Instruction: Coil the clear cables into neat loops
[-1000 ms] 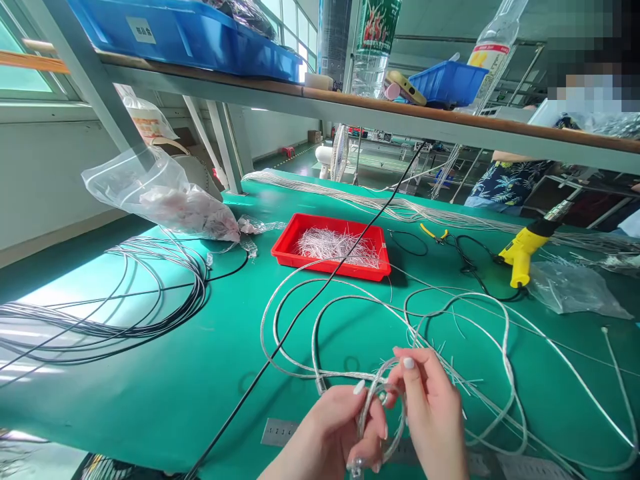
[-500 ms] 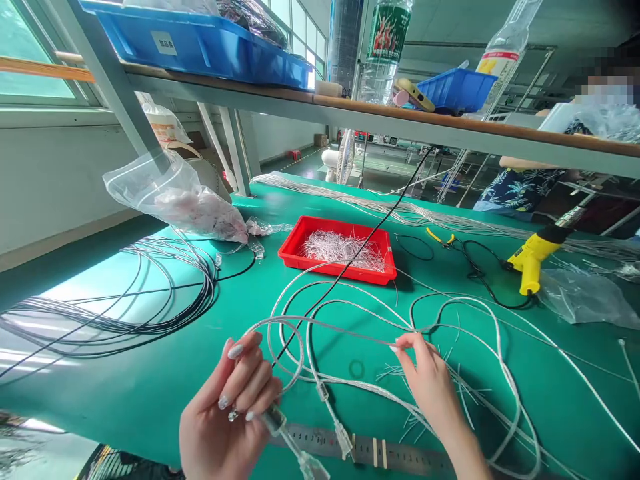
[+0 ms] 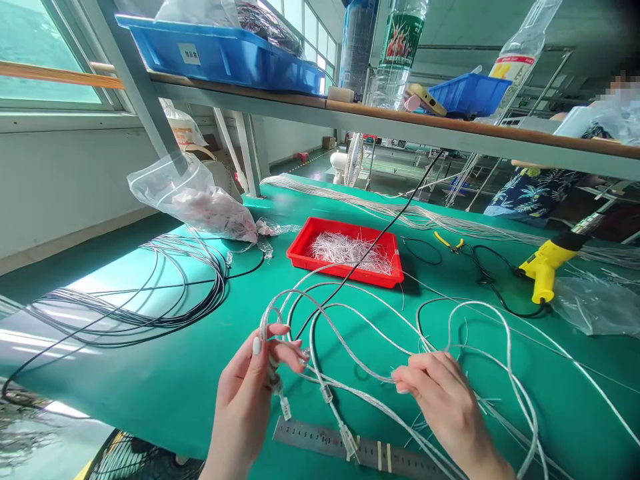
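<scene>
My left hand (image 3: 255, 380) is closed round a looped white cable (image 3: 320, 308), with a small clear connector hanging below the fingers. My right hand (image 3: 445, 393) pinches the same cable farther along, so a slack curve hangs between both hands. Below and between them, another clear connector (image 3: 347, 440) on a white cable lies across a steel ruler (image 3: 313, 433). More white cable (image 3: 505, 333) curls over the green table behind and beside my right hand. Short thin white strands (image 3: 493, 403) lie beneath that hand.
A red tray (image 3: 295, 257) of white clippings stands mid-table. Coiled black cable (image 3: 200, 307) and a plastic bag (image 3: 210, 207) lie left. Yellow-handled pliers (image 3: 450, 243) and a yellow heat gun (image 3: 545, 263) lie right. A shelf (image 3: 400, 123) spans above; a person stands beyond.
My left hand has turned and risen slightly, its connector now hanging lower beneath the fingers. My right hand has come down a little, and the cable between the hands has gone slack.
</scene>
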The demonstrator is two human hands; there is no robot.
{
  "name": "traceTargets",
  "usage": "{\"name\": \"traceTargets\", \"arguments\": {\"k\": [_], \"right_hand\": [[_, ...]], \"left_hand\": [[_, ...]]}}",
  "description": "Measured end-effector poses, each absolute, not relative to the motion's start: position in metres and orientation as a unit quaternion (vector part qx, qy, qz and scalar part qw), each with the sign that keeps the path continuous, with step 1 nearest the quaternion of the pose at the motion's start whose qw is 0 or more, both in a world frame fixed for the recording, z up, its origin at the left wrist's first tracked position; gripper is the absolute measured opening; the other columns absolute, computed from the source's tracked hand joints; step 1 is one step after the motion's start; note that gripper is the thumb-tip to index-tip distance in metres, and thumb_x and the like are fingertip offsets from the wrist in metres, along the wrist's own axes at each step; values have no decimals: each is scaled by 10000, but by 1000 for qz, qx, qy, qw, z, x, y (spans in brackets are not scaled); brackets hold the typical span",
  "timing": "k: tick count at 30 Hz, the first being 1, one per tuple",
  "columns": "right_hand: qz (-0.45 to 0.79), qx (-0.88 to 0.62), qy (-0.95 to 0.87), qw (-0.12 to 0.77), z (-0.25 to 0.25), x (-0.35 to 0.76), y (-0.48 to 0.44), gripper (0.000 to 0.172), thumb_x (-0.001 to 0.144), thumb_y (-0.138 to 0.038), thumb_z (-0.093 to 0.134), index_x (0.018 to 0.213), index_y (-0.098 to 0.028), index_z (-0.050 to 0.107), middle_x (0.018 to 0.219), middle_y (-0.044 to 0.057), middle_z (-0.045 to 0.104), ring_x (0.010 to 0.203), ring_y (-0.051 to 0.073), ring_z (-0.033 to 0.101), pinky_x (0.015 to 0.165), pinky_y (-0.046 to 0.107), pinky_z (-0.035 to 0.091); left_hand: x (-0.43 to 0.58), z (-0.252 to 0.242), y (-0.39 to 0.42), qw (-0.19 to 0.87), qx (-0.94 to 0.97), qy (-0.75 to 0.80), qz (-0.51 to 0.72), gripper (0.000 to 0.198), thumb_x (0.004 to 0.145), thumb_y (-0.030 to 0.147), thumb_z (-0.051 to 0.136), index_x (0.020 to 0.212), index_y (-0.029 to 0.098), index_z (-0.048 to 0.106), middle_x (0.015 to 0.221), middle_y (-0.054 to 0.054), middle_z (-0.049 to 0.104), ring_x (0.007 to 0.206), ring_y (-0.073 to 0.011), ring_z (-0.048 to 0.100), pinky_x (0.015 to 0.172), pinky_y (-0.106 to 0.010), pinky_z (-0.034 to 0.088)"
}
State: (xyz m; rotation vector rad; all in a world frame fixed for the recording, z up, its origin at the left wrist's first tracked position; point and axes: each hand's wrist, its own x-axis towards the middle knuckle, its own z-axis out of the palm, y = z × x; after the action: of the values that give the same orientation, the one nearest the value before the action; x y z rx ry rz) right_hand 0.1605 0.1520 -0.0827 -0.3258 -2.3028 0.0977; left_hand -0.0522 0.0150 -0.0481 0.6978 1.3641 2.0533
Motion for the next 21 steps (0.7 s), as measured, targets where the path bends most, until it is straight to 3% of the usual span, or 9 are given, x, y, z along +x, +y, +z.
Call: {"name": "traceTargets", "arguments": {"k": [4, 7, 10, 13, 18, 21], "right_hand": [[75, -84, -921, 374, -64, 151, 134, 300, 972, -79, 422, 766, -213, 593, 694, -16, 577, 652, 128, 487, 668, 276, 327], [97, -55, -912, 395, -52, 143, 127, 350, 1003, -151, 405, 694, -207, 557, 660, -21, 560, 622, 119, 476, 643, 265, 338], [120, -88, -894, 422, -45, 140, 129, 327, 1017, -227, 422, 749, -218, 609, 689, -7, 548, 638, 116, 493, 640, 247, 386], [158, -144, -869, 446, -47, 140, 136, 208, 1014, -283, 444, 977, -239, 644, 773, 9, 562, 710, 116, 540, 660, 222, 450], [262, -218, -812, 474, -56, 136, 141, 211, 997, -385, 472, 866, -230, 530, 981, 34, 656, 959, 132, 648, 746, 216, 536], [312, -243, -803, 445, -59, 132, 138, 192, 1010, -368, 439, 904, -240, 534, 973, 17, 713, 825, 113, 703, 669, 193, 569]], "left_hand": [[-46, -51, 19, 303, 391, 556, 668, 293, 961, 442, 503, 1009, 222, 691, 850, -66, 764, 980, -243, 666, 935, -328, 467], [-31, -47, 25, 371, 448, 554, 595, 302, 980, 421, 467, 1019, 219, 687, 879, -63, 761, 964, -230, 667, 931, -317, 464], [-15, -47, 32, 494, 435, 498, 565, 330, 962, 453, 486, 871, 189, 662, 793, -61, 737, 726, -189, 670, 704, -267, 526], [-4, -55, 38, 618, 378, 388, 571, 388, 952, 510, 466, 825, 170, 603, 649, -62, 720, 468, -140, 593, 466, -207, 453], [1, -62, 41, 652, 326, 338, 596, 393, 958, 451, 486, 758, 137, 611, 544, -86, 703, 553, -139, 634, 689, -220, 494], [0, -59, 42, 668, 309, 307, 604, 411, 907, 513, 548, 738, 143, 611, 490, -76, 675, 501, -174, 627, 706, -287, 518]]}}
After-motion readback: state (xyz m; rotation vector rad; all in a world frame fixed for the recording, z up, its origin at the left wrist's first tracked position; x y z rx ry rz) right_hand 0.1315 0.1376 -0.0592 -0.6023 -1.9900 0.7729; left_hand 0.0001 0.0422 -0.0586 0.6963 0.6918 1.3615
